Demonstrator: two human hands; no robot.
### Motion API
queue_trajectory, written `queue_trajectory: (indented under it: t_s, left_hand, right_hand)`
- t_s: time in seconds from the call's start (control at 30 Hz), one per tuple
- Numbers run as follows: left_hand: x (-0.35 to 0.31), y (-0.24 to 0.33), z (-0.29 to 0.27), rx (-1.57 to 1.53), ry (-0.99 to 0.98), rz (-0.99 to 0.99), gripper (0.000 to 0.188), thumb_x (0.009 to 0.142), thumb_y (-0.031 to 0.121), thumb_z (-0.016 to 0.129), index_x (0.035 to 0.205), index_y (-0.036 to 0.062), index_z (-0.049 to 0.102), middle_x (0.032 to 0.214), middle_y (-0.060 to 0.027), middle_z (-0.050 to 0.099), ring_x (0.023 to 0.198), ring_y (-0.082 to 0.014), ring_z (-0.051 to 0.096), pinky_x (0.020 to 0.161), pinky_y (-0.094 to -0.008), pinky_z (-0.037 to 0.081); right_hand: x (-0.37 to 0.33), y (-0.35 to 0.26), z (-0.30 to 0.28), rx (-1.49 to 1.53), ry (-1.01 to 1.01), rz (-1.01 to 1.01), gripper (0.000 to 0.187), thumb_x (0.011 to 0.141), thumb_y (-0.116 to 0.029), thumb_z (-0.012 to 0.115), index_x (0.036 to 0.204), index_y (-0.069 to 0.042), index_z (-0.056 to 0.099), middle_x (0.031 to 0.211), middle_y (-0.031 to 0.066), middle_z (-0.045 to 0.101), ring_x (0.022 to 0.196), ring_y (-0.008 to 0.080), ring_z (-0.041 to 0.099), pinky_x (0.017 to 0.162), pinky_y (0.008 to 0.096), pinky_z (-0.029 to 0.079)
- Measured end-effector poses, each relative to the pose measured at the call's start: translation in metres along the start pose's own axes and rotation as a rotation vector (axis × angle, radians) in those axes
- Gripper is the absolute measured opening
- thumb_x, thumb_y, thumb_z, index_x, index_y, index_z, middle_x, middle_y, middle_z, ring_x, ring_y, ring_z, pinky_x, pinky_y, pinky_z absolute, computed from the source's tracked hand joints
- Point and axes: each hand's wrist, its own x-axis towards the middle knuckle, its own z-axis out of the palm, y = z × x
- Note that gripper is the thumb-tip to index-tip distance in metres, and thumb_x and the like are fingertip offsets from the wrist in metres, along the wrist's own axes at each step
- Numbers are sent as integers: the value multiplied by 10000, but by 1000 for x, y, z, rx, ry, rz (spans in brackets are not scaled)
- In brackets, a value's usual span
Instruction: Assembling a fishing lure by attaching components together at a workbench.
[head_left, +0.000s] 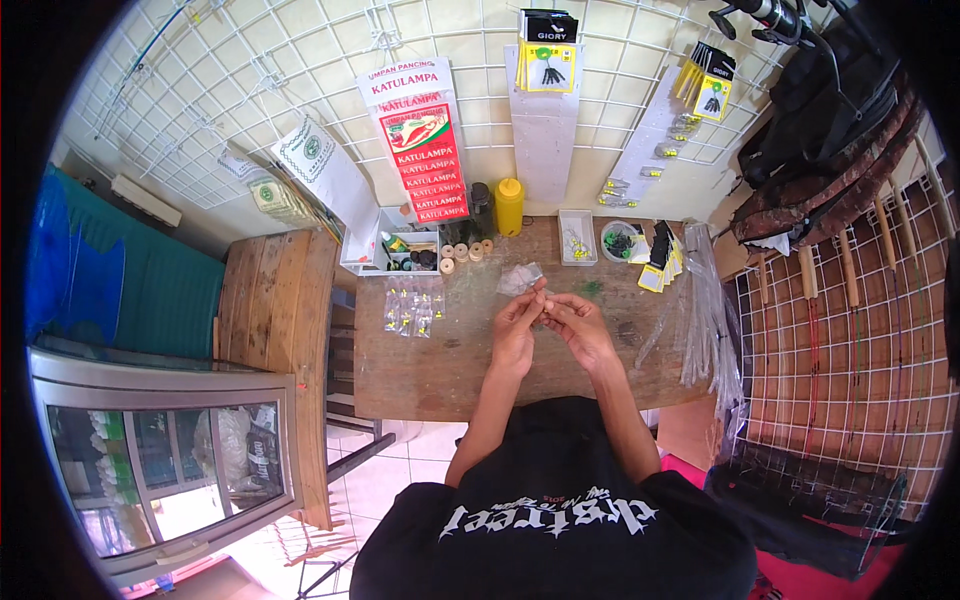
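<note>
Our left hand (515, 330) and right hand (584, 326) meet, fingertips together; can't tell if grasping anything. Clear bag (517, 279) just beyond them, white tray (575, 222) farther right.

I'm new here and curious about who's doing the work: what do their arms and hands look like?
They're a person's. The left hand and right hand show no gloves, and the forearms are bare. The loose sleeves belong to a black shirt with large white lettering and a little red print.
</note>
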Motion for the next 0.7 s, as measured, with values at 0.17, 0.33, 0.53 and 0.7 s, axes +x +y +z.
queue_trajectory:
  t_s: [0.17,0.33,0.53,0.7]
  left_hand:
    - [-1,-1,0,-54,-9,-40,138,880,121,655,999,54,673,1240,-91,591,1043,-125,552,829,-266,424]
    - [-4,5,1,13,-14,-53,139,890,145,646,983,44,665,1147,-83,641,996,-115,578,823,-255,434]
    - [-4,7,4,195,27,68,138,866,107,672,970,17,658,1019,-107,681,957,-133,612,841,-264,446]
    - [-6,4,8,257,85,116,144,853,89,687,964,1,658,941,-73,678,879,-105,604,803,-244,443]
  right_hand:
    - [0,1,-2,-3,3,4,176,845,-62,680,1006,3,654,908,71,675,815,138,633,745,268,513]
    - [-4,-1,-5,-42,25,-10,177,842,-61,682,1004,3,651,891,71,679,797,136,643,726,258,516]
    - [-5,-2,-9,-204,74,-90,154,845,-58,675,979,5,634,867,62,673,784,135,640,717,252,508]
    - [-6,3,-8,-147,67,-97,119,890,-55,607,994,-3,582,872,49,634,768,129,620,708,253,511]
